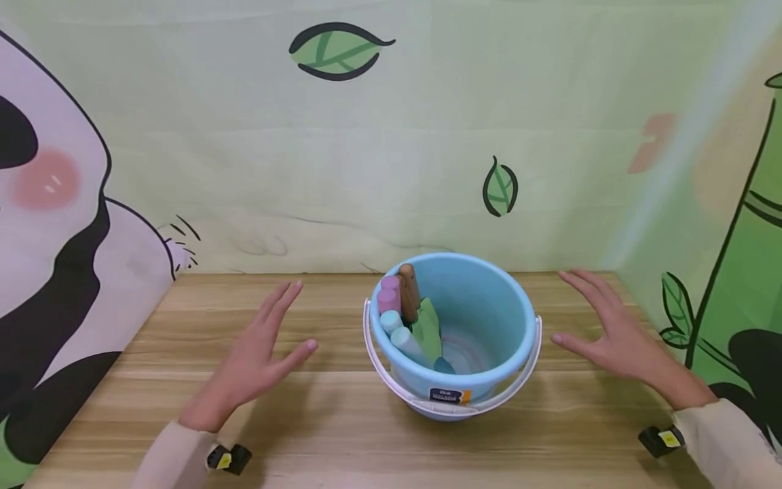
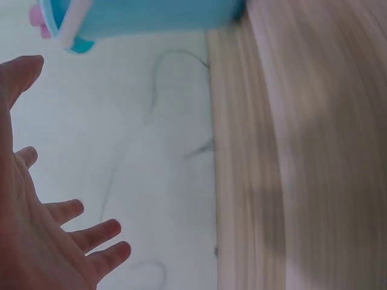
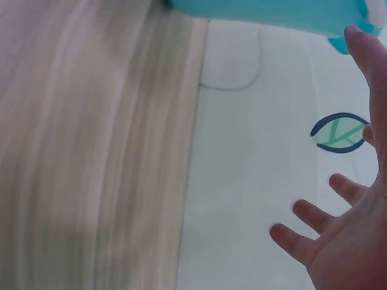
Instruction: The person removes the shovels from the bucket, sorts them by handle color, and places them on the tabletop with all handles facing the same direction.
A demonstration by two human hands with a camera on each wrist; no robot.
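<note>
A light blue bucket (image 1: 489, 285) with a white handle (image 1: 519, 384) stands on the wooden table, its handle hanging down at the front. Inside, along its left wall, lean purple sticks (image 1: 388, 299), brown sticks (image 1: 408, 292), light blue sticks (image 1: 408, 341) and a green piece (image 1: 427, 329); their lower ends are hidden. My left hand (image 1: 256, 356) hovers to the left of the bucket with fingers spread, touching nothing. On the other side, my right hand (image 1: 617, 333) is held apart from the rim, fingers extended and thumb toward the bucket.
The wooden table (image 1: 330, 441) runs back to a pale green wall cloth (image 1: 391, 170) printed with leaves. A printed panda (image 1: 55, 224) covers the left side, and green bamboo (image 1: 751, 272) is drawn at the right. Each wrist carries a small black device (image 1: 229, 459).
</note>
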